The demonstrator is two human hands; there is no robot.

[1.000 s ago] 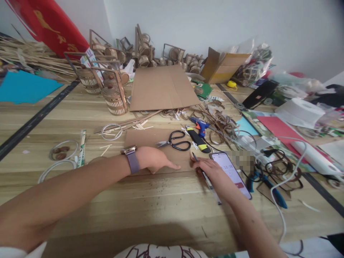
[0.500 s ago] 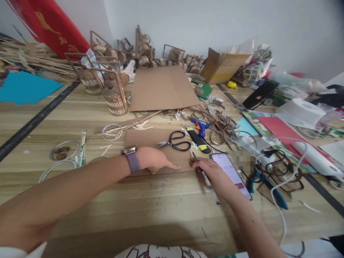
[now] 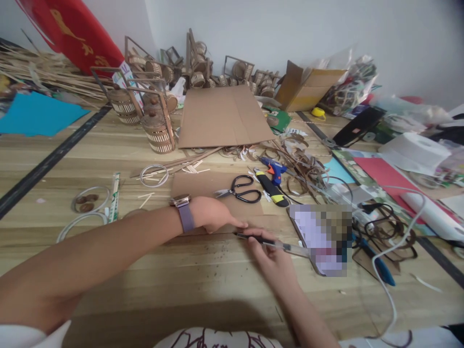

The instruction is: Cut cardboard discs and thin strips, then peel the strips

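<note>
My left hand [image 3: 213, 213] presses on a small brown cardboard sheet [image 3: 197, 182], index finger stretched out to the right along its near edge. My right hand [image 3: 271, 258] is closed around a pen [image 3: 290, 247]. The pen lies almost level, its dark tip pointing left, close to the left index fingertip at the cardboard's near edge; whether the tip touches cannot be told. Black-handled scissors [image 3: 244, 189] rest on the cardboard beyond my hands. Beside them are a yellow-and-black utility knife [image 3: 271, 188] and a blue glue gun [image 3: 274, 169].
A phone [image 3: 308, 237], partly blurred out, lies right of my right hand, near blue-handled pliers [image 3: 379, 266] and a white cable [image 3: 384, 290]. Wire rings [image 3: 154, 175] lie to the left. Farther back stand small slatted buckets [image 3: 157, 133], a large cardboard sheet [image 3: 224, 116] and a carton [image 3: 308, 89].
My right hand has moved left, toward my left index finger. The pen has swung from slanting beside the phone to nearly level, tip leftward. My left hand stays on the cardboard.
</note>
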